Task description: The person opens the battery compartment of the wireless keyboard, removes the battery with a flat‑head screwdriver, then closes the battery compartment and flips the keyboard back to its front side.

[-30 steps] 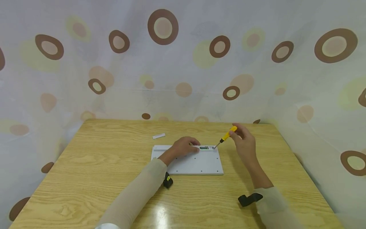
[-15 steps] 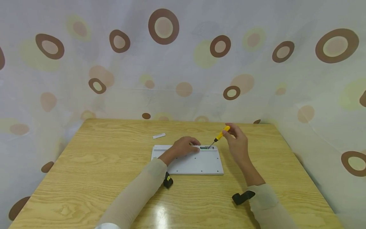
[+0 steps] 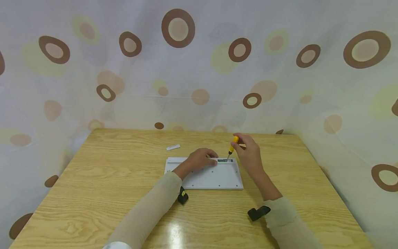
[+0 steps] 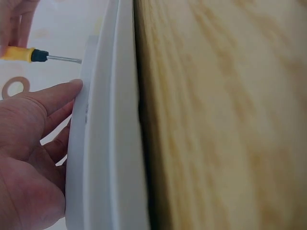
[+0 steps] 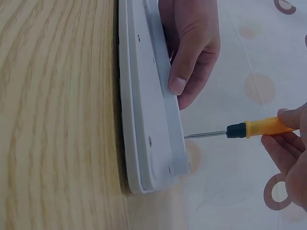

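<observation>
A flat white keyboard (image 3: 214, 180) lies underside up on the table, small screws dotted over its back. Along its far edge runs a raised ridge, with an uncovered slot (image 3: 222, 160) showing green at the right part. My left hand (image 3: 199, 158) holds this ridge just left of the slot, thumb on the near side and fingers over the far side. In my right hand (image 3: 250, 155) is a screwdriver (image 5: 263, 127) with a yellow handle and black collar, pinched between thumb and fingers. It stands nearly upright, its tip at the right end of the slot.
A small white strip-shaped cover (image 3: 172, 147) lies on the wooden table (image 3: 109, 180) behind the keyboard. Patterned sheeting (image 3: 199, 69) rises behind the table and along its sides. A black camera mount (image 3: 258, 213) sticks out from the right wrist.
My right hand has moved left with the screwdriver, which has swung more upright. Its tip has shifted left along the ridge to the slot. The left hand and keyboard stay put.
</observation>
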{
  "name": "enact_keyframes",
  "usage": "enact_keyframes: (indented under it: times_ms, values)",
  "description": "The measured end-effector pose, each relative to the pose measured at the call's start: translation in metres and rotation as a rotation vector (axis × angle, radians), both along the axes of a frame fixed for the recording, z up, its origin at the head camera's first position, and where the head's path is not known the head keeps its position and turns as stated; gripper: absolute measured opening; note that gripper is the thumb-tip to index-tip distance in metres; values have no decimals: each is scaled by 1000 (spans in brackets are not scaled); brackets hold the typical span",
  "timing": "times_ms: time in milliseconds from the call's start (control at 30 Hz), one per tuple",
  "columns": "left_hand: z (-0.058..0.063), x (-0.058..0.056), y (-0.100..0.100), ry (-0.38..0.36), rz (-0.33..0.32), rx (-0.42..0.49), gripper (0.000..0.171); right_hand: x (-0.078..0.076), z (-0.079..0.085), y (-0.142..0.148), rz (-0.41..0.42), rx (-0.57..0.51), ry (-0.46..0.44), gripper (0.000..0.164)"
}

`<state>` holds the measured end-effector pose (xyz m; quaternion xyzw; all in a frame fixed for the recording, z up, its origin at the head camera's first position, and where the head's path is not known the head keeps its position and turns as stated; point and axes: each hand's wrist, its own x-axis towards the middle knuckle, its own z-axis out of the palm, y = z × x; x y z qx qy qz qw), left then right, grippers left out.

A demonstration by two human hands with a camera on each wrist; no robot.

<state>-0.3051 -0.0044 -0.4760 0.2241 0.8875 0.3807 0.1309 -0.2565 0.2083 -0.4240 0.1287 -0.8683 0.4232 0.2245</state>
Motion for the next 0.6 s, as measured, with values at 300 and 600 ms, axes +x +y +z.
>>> enact_keyframes:
  times_ms: [300, 600]
  values:
    - [3, 2, 3, 3, 7, 4, 26, 4, -7, 20, -40, -218, -212, 44]
    - [4, 2, 2, 6, 14, -3, 26, 7, -26, 39, -76, -660, -388, 47]
